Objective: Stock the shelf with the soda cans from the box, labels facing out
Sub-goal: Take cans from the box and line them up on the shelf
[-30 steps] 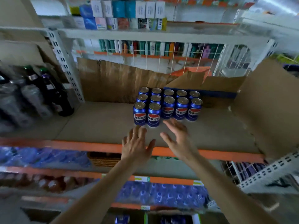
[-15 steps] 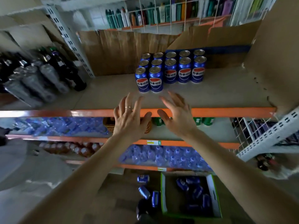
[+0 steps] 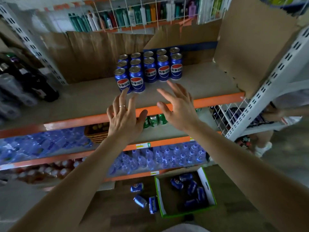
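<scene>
Nearest, the box [image 3: 208, 190] on the floor still holds several soda cans [image 3: 192, 188], with three loose cans [image 3: 143, 197] lying just left of it. Above, the left hand [image 3: 124, 119] and right hand [image 3: 179, 109] hover spread and empty. Farther, the stocked cans [image 3: 150, 69] stand in rows on the shelf [image 3: 209, 81], front labels outward; much remains, I judge.

Non-task stock sitting around the shelving

Dark bottles [image 3: 36, 84] standing far left of the fingers; green cans [image 3: 153, 120] and a wicker basket [image 3: 96, 133] sitting just below them; blue-capped water bottles [image 3: 160, 159] lining up lower down; reddish bottles [image 3: 48, 172] blurring at lower left; toiletry bottles [image 3: 133, 15] standing well above behind white wire; brown cardboard [image 3: 93, 54] leaning beyond the fingertips.
</scene>
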